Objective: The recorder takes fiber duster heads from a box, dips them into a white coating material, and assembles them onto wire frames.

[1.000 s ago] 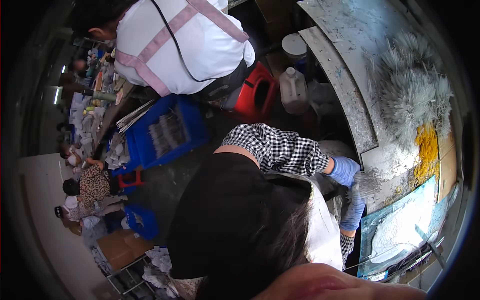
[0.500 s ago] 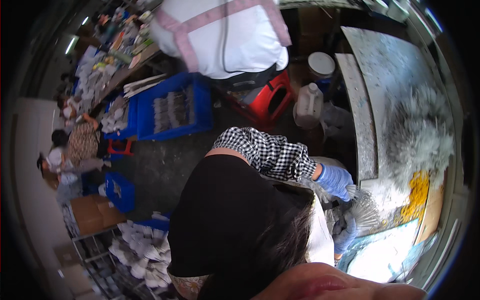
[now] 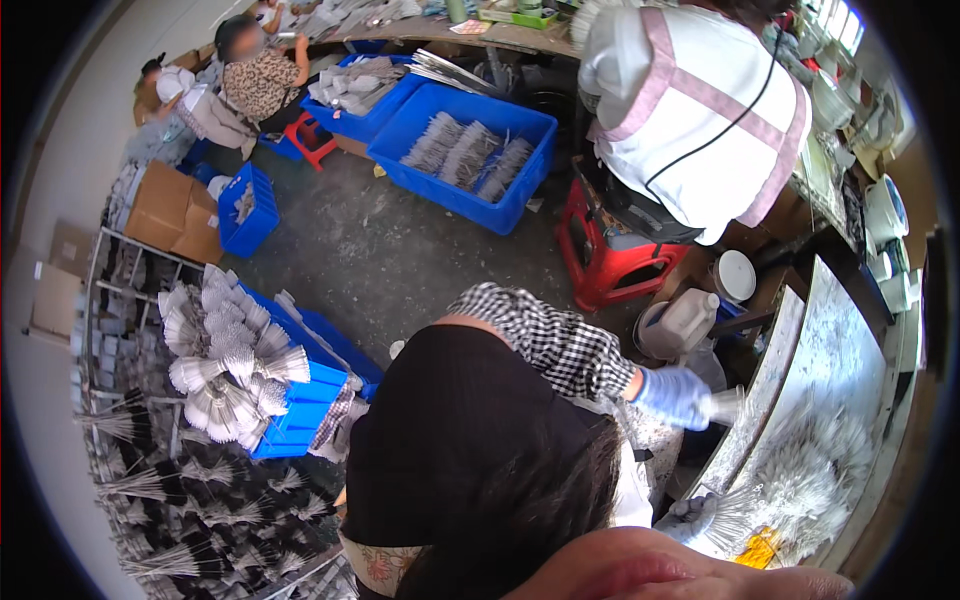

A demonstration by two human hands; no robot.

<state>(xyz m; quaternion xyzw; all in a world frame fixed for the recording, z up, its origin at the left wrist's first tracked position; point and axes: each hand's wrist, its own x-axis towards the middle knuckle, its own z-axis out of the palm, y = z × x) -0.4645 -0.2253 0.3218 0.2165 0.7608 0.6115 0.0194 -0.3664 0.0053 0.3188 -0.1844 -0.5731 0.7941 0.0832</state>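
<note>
My left hand (image 3: 672, 397), in a blue glove below a checkered sleeve, is closed round a short bundle of thin whitish strands (image 3: 724, 406). It is held near the worktable's edge, blurred by motion. Lower down, my right hand (image 3: 688, 516), also gloved, is partly hidden at the table. Its fingers are curled at the base of a fanned bundle of thin grey strands (image 3: 730, 518). Past it on the worktable (image 3: 838, 350) lies a big loose heap of similar pale strands (image 3: 805, 465). Beside that is a small pile of yellow pieces (image 3: 758, 548).
A blue crate (image 3: 300, 405) heaped with tied bundles (image 3: 235, 360) stands behind me, near a rack (image 3: 190, 490) of bundles. Ahead are another blue crate (image 3: 500, 212), a red stool (image 3: 590, 265) under a seated co-worker (image 3: 700, 120), and a white jug (image 3: 683, 322).
The view has swung round, showing more of the crates and rack. My left hand has moved apart from my right hand, away from the fanned bundle, with strands in its grip.
</note>
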